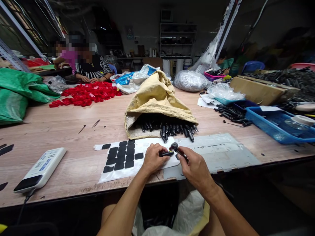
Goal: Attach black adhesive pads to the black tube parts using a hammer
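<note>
Over the near edge of the table, my left hand (155, 158) is closed on a short black cylindrical piece (167, 153). My right hand (194, 164) grips a black stick-like part with a rounded dark head (174, 146), close to the end of the left piece; whether the two touch is unclear. Beneath the hands lies a white sheet (134, 165) bearing rows of black rounded squares (121, 154). A grey board (221, 150) extends to the right. Behind them a tan sack (157, 95) lies with its mouth open, black tubular pieces (176, 129) showing inside and spilling out.
A white power bank (40, 170) with a cable lies at left. Red pieces (88, 93) are heaped near a person in a striped top (94, 67). A green sack (22, 91) is far left; a blue tray (275, 126) is at right. An open sack (187, 209) sits below the edge.
</note>
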Demonstrator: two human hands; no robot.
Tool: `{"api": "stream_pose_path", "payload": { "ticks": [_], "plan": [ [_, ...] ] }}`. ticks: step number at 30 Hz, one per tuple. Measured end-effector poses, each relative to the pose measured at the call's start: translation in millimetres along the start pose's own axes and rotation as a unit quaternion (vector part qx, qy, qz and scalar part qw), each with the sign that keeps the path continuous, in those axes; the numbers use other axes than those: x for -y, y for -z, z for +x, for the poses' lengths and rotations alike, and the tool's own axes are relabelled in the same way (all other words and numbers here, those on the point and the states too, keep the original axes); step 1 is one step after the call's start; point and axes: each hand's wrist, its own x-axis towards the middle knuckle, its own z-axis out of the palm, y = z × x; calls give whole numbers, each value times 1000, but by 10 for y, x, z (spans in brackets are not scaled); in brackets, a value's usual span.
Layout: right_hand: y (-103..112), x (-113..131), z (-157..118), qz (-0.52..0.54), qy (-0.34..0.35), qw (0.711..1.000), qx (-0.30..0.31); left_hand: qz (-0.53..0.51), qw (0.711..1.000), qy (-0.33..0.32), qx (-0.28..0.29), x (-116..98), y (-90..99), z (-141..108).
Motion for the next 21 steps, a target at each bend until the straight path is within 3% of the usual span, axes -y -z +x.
{"api": "stream_pose_path", "payload": {
  "ticks": [3,6,8,13,18,21],
  "plan": [
    [-103,55,4,-14,28,999,-19,3,1000,0,5,-14,7,-3],
    [-165,74,5,-57,19,998,16,14,1000,3,0,-30,11,-7],
    [-154,71,16,-74,11,997,24,11,1000,2,-3,-35,11,-8],
    [-84,45,25,-81,5,996,-39,-4,1000,4,2,-30,11,-7],
    [-80,-45,6,-106,-6,994,-1,5,1000,-4,-1,-22,13,-16],
    [-22,-163,37,-134,-27,990,-41,-2,1000,-12,4,-4,19,-15]
  ]
}}
